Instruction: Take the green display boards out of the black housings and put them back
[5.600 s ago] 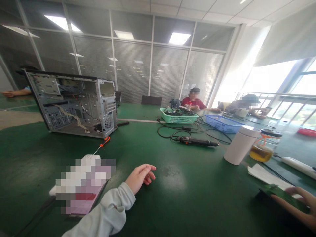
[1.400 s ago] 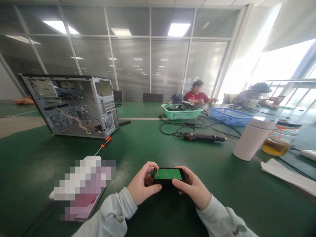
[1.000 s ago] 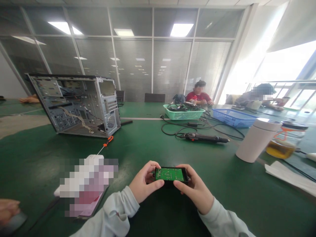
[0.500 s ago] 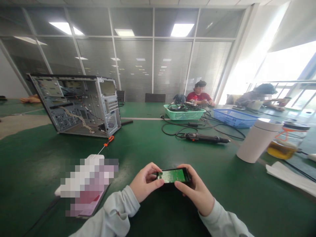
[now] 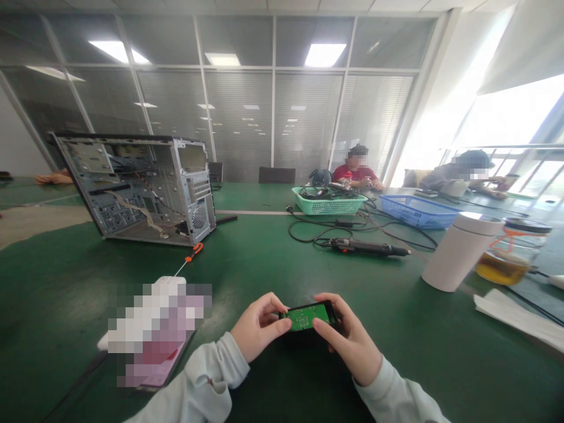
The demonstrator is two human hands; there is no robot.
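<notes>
Between my two hands is a green circuit board (image 5: 304, 317) set in a black housing, held just above the table's near edge. My left hand (image 5: 259, 326) grips its left end, thumb on the board and fingers along the far edge. My right hand (image 5: 348, 335) has hold of the right end, its thumb pressing on the board's face. The underside of the housing is hidden. To the left lie a screwdriver with an orange handle (image 5: 194, 252), a white object (image 5: 170, 288) and a flat pinkish object (image 5: 163, 370), both partly blurred out.
An opened computer case (image 5: 185, 194) stands at the left. Further back are a green basket (image 5: 330, 205) of cables and a blue basket (image 5: 418, 212). A black electric screwdriver (image 5: 370, 247) lies ahead, with a white tumbler (image 5: 458, 252) and a jar (image 5: 506, 264) at right. Other people sit beyond.
The circuit board and its housing have tilted slightly, so the glare on the left of the board is gone. My right thumb has shifted a little up the board; both hands keep their grip.
</notes>
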